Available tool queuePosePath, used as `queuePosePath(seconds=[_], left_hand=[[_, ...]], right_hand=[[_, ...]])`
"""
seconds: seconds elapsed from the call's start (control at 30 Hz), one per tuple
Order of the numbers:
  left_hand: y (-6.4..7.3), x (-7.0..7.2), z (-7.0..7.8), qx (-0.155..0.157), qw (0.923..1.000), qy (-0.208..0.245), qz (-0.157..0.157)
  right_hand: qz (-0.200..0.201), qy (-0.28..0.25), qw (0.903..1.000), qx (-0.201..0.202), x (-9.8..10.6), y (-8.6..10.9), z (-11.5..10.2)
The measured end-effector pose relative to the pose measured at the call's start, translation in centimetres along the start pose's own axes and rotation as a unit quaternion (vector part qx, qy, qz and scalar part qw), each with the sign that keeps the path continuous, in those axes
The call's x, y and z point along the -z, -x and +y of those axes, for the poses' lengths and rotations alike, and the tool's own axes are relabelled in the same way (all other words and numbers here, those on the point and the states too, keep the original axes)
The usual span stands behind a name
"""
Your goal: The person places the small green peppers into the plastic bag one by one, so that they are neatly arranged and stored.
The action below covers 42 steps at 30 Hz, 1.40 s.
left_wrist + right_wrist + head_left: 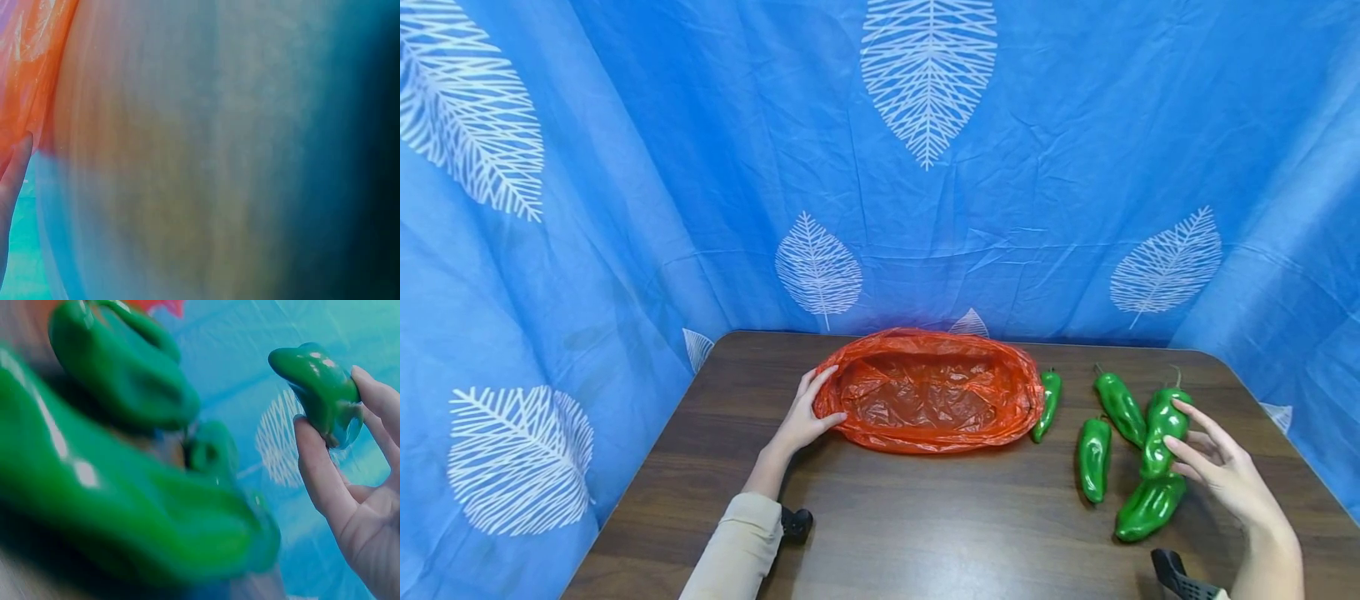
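Observation:
A red plastic bag (925,442) stands on the table with its wide oval mouth opened upward. My left hand (801,418) holds the bag's left end, thumb at the near side and fingers at the far side. In the left wrist view, only one finger shows against the bag (28,69). On the right, my right hand (1221,467) pinches a green pepper (1167,429) between thumb and fingers. The right wrist view shows this pepper (322,387) raised off the table. Another green pepper (1150,507) lies just below it in the head view.
More green peppers lie nearby: one pepper (1094,458) left of the right hand, one pepper (1120,407) behind it, and a slim one (1047,404) against the bag's right end. A brown wooden table (925,533) carries everything. Behind hangs a blue curtain (1037,167) with white leaf prints.

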<state>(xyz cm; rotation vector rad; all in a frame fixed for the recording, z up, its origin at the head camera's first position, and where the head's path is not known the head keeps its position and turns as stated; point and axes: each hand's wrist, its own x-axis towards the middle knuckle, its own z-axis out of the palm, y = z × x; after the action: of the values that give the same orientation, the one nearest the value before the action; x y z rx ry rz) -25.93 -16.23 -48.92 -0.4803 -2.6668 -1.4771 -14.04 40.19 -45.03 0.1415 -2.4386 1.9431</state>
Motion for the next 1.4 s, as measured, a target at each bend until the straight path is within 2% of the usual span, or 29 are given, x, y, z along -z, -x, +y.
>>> queuePosePath(seconds=[0.2, 0.43, 0.47, 0.67, 0.73, 0.9, 1.27, 1.4], left_hand=[[0.0, -0.1, -0.2, -0.018, 0.9997, 0.014, 0.005], [0.1, -0.1, 0.1, 0.007, 0.9998, 0.017, -0.003], [0.2, -0.1, 0.2, 0.006, 0.9998, 0.021, -0.002], [1.0, 0.6, 3.4, 0.007, 0.9995, 0.027, -0.015], [0.8, 0.5, 2.8, 0.008, 0.9995, 0.026, -0.015], [0.2, -0.3, 0.0, 0.007, 0.9998, 0.017, -0.008], [0.2, -0.4, -0.2, -0.003, 0.9999, 0.016, -0.006], [0.1, -0.5, -0.2, 0.006, 0.9999, 0.013, -0.009]], right_hand=[[-0.007, 0.065, 0.9979, 0.005, -3.2, -1.4, -1.3], [-0.044, 0.051, 0.9977, 0.014, -6.6, -3.0, -2.0], [-0.051, 0.048, 0.9974, 0.018, -7.0, -3.3, -2.0], [-0.087, 0.03, 0.995, 0.041, -9.4, -5.0, -2.0], [-0.096, 0.024, 0.9942, 0.042, -10.2, -5.6, -2.0], [-0.12, -0.001, 0.9918, 0.043, -12.3, -6.8, -2.1], [-0.177, -0.042, 0.9829, 0.026, -16.6, -9.1, -2.2], [-0.202, -0.054, 0.9778, 0.018, -18.0, -9.9, -2.3]])
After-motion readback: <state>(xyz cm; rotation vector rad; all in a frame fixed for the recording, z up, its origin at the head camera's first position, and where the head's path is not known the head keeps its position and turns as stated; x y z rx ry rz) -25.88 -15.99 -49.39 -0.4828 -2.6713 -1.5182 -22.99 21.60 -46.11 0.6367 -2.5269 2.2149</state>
